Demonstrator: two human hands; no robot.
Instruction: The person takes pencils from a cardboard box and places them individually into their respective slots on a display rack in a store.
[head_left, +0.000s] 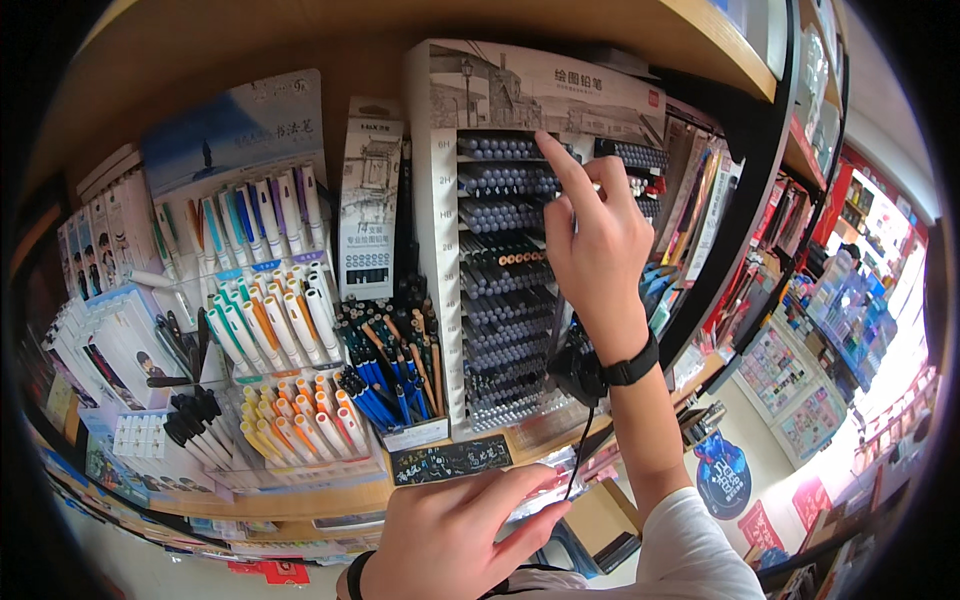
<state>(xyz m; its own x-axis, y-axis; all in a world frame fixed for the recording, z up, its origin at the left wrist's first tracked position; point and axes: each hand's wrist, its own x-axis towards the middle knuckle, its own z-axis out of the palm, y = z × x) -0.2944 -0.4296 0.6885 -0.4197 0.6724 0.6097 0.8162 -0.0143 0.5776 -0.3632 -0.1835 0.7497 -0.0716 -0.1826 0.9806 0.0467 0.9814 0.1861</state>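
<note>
My right hand (600, 240) is raised before a pencil display rack (436, 262). Its index finger reaches up to the top row of grey-ended pencils (499, 148); whether the tip touches the rack is unclear. The other fingers are bent, and I see nothing held, though the palm side is hidden. Low in front of the shelf, my left hand (457, 525) has thumb and forefinger apart with nothing visible between them. A thin black cable (585, 442) runs from a black device (577, 367) beside my right wrist down to near my left fingertips.
Left of the rack stand a box of drawing pencils (367, 202), a holder of blue and wooden pencils (416, 435) and tiers of white-bodied pens (277, 315). A black scribbled test card (450, 459) lies on the wooden shelf edge (277, 510). A dark upright post (739, 255) bounds the right side.
</note>
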